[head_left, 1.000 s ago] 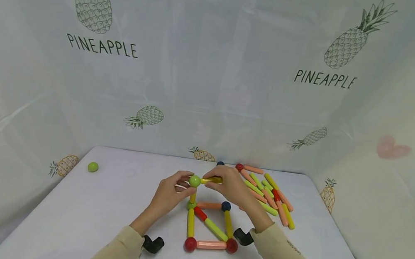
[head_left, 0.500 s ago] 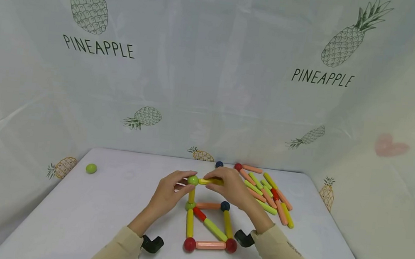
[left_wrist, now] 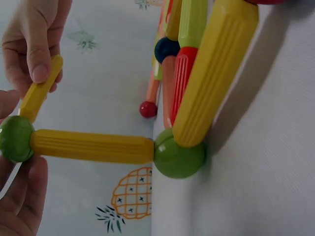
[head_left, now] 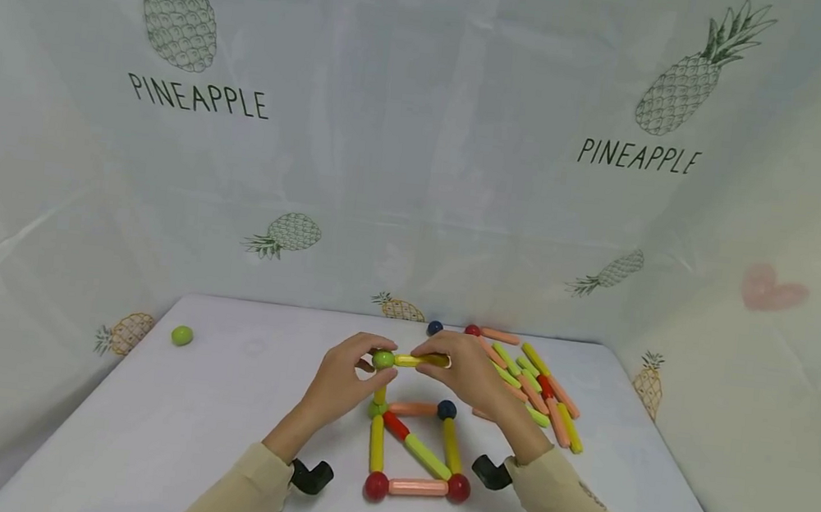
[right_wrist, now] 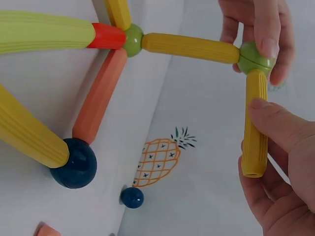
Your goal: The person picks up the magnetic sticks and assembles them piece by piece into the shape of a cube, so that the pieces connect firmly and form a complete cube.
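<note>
A green ball (head_left: 383,360) tops an upright yellow rod (left_wrist: 93,145), which rises from a second green ball (left_wrist: 179,153) at the frame's corner. My left hand (head_left: 347,374) pinches the top ball between thumb and fingers. With my right hand (head_left: 462,368) I grip a yellow rod (right_wrist: 256,125) lying level, its near end meeting that ball. Below, a flat square frame lies on the table: a red ball (head_left: 376,486), another red ball (head_left: 458,488) and a blue ball (head_left: 446,409) at corners, joined by rods, with a red-and-lime diagonal (head_left: 426,458).
Several loose orange, lime and yellow rods (head_left: 533,391) lie at the back right, near a red ball (head_left: 472,330) and a blue ball (head_left: 435,328). A lone green ball (head_left: 182,335) sits at the far left. A pineapple-print curtain (head_left: 419,166) hangs behind the table.
Both hands stay at the top green ball. The left fingers have shifted slightly around it, and the right hand has drawn a little to the right along with the yellow rod.
</note>
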Demonstrator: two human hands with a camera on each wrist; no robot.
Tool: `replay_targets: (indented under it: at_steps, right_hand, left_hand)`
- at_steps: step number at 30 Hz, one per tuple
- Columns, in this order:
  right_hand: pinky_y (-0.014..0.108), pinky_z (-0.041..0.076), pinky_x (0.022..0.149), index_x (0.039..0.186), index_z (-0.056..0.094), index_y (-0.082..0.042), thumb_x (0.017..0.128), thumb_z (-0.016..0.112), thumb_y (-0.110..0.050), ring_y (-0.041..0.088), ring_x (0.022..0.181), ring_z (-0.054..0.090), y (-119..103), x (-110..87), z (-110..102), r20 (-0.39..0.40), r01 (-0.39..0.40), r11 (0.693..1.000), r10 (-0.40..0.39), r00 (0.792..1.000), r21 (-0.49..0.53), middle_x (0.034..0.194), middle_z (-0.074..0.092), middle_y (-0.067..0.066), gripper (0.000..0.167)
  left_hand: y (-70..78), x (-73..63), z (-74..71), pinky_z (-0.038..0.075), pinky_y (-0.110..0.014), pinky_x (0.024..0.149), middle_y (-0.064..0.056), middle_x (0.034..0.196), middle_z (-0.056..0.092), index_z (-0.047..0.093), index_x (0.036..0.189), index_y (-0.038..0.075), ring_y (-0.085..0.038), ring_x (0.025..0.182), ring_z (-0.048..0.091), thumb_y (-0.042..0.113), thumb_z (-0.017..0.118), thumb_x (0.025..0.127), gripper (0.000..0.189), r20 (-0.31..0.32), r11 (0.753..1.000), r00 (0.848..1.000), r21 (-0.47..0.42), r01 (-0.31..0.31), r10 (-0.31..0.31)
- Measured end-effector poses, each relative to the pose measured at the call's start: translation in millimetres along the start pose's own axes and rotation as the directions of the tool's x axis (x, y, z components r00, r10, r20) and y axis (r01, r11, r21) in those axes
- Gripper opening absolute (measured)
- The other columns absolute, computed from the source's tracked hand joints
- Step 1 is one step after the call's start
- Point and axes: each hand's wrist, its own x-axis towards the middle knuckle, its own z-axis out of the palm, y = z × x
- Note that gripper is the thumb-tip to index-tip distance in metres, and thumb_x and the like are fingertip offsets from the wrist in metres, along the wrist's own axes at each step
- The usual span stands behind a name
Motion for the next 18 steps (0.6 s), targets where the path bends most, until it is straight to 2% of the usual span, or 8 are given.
replay_targets:
  at_steps: [3, 6, 9, 15, 18]
  right_hand:
    - [0.026, 0.06, 0.08, 0.11, 0.083, -0.015, 0.091, 0.085, -0.012, 0.009, 0.09, 0.067, 1.5, -1.2, -1.9, -0.009, 0.02, 1.0, -0.02, 1.0, -0.004, 0.103, 0.077, -0.006, 0.02]
    - [0.03, 0.061, 0.078, 0.11, 0.083, -0.016, 0.091, 0.085, -0.013, 0.008, 0.088, 0.066, 2.7, -1.7, -2.2, -0.015, 0.026, 1.0, -0.026, 1.0, -0.007, 0.102, 0.077, -0.006, 0.02]
    - [0.036, 0.061, 0.077, 0.109, 0.083, -0.016, 0.09, 0.086, -0.013, 0.007, 0.085, 0.064, 3.5, -2.2, -2.5, -0.027, 0.028, 1.0, -0.029, 0.999, -0.012, 0.101, 0.077, -0.007, 0.02]
    - [0.033, 0.062, 0.081, 0.113, 0.082, -0.014, 0.092, 0.085, -0.015, 0.01, 0.09, 0.068, 9.2, -5.9, -10.0, -0.057, 0.059, 0.997, -0.061, 0.997, -0.041, 0.104, 0.077, -0.006, 0.022]
    - [0.035, 0.063, 0.085, 0.117, 0.08, -0.013, 0.094, 0.083, -0.014, 0.014, 0.094, 0.071, 18.4, -13.1, -18.7, -0.094, 0.022, 0.999, -0.027, 0.995, -0.049, 0.106, 0.076, -0.003, 0.023]
  left_hand:
    - [1.2, 5.3, 6.5, 0.06, -0.025, 0.078, 0.011, 0.114, 0.073, 0.076, 0.119, 0.023, -0.007, 0.094, 0.061, 0.026, 0.088, 0.091, 0.03, -0.011, 0.998, 0.999, 0.047, -0.03, 0.031]
    - [1.3, 8.8, 10.0, 0.059, -0.024, 0.074, 0.013, 0.106, 0.073, 0.079, 0.113, 0.024, -0.007, 0.091, 0.059, 0.026, 0.088, 0.09, 0.024, -0.02, 0.997, 0.999, 0.067, -0.031, 0.032]
    - [0.0, 11.3, 10.8, 0.058, -0.023, 0.072, 0.013, 0.102, 0.072, 0.078, 0.109, 0.022, -0.009, 0.088, 0.058, 0.021, 0.087, 0.091, 0.02, -0.013, 0.999, 1.0, 0.044, -0.027, 0.027]
    - [-4.3, 15.1, 9.2, 0.057, -0.023, 0.071, 0.013, 0.099, 0.068, 0.076, 0.108, 0.022, -0.01, 0.083, 0.059, 0.017, 0.085, 0.094, 0.018, 0.028, 1.0, 1.0, 0.015, -0.005, 0.004]
    - [-5.5, 15.8, 9.0, 0.057, -0.023, 0.071, 0.013, 0.098, 0.068, 0.075, 0.109, 0.023, -0.01, 0.082, 0.059, 0.017, 0.084, 0.094, 0.018, 0.03, 1.0, 1.0, 0.01, 0.002, -0.002]
